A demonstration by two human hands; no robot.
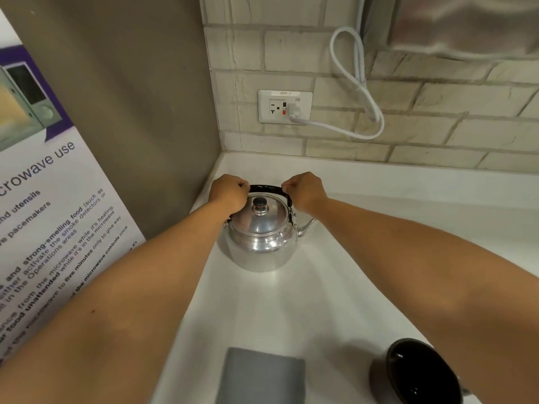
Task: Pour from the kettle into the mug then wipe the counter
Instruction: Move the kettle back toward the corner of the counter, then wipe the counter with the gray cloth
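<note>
A shiny metal kettle point(260, 240) stands on the white counter point(364, 258) near the back left corner, lid on, spout pointing right. Its black handle point(265, 188) arches over the lid. My left hand point(229, 193) is closed around the handle's left end. My right hand point(306, 190) is closed around its right end. A black mug point(420, 371) sits at the lower right, partly behind my right forearm. A folded grey cloth point(261, 377) lies flat near the counter's front edge.
A brown side panel with a microwave-use poster point(43, 217) walls off the left. The tiled back wall carries an outlet point(285, 106) with a white cord point(358, 91) plugged in. A steel appliance point(455, 24) hangs at the upper right.
</note>
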